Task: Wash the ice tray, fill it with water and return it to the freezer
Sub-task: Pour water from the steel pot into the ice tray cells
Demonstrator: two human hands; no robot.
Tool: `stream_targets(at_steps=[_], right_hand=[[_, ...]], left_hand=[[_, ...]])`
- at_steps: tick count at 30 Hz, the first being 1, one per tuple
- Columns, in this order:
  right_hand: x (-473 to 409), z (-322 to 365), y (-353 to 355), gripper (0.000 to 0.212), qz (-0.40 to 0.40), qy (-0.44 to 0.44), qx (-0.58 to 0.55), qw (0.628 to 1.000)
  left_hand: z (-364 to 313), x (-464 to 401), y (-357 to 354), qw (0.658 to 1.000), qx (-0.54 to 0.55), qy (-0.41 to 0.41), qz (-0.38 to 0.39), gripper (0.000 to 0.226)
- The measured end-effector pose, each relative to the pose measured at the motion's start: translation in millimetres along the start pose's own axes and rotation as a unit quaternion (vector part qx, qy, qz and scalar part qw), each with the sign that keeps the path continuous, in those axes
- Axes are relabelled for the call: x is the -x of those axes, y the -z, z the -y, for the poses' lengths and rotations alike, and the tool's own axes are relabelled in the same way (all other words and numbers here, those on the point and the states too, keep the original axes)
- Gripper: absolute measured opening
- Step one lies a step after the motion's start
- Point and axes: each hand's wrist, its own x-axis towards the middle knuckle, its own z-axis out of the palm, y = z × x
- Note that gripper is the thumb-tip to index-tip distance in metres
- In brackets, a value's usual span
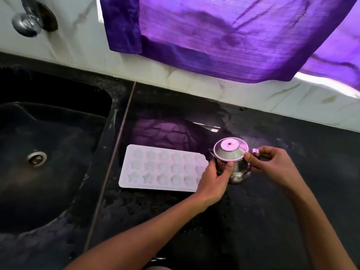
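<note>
Two bare hands meet at a small steel jug (232, 168) that stands on the black worktop (263, 211) a little right of the middle of the view. Its conical lid (230, 148) is in place, tinted pink by the light. The left hand (213, 181) comes in from 7 o'clock and curls round the jug's body, thumb across the front just under the lid's rim. The right hand (272, 166) comes in from 5 o'clock and pinches at the jug's handle (255, 151) and the lid's edge on the 3 o'clock side, fingers bent. The ice tray (161, 168), white with star-shaped cells in three rows, lies flat on the worktop at 9 o'clock from the jug, just beside it; its right end is partly covered by the left hand, and whether tray and hand touch cannot be told. No hand holds the tray. Whether the cells hold water cannot be made out. At 9 o'clock from the tray, past a seam in the stone, sits the dark sink (58, 191) with its metal drain (37, 158). A blurred tap (27, 22) shows at 11 o'clock on the pale wall, and a purple cloth (224, 36) hangs at 12 to 2 o'clock, mirrored faintly in the wet worktop.
</note>
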Motion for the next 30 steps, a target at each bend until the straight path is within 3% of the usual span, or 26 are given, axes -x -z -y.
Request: stream_targets(at_steps=[16,30], right_hand=[[2.8,3.3,7.3,0.049,0.009,-0.02,0.055,0.998],[4.3,6.3,10.6,0.045,0.002,-0.03,0.04,0.999]], left_hand=[[3.5,1.1,-4.7,0.999,0.017,0.032,0.02,0.045],[2.9,-0.5,-2.8,0.999,0.017,0.02,0.04,0.048]])
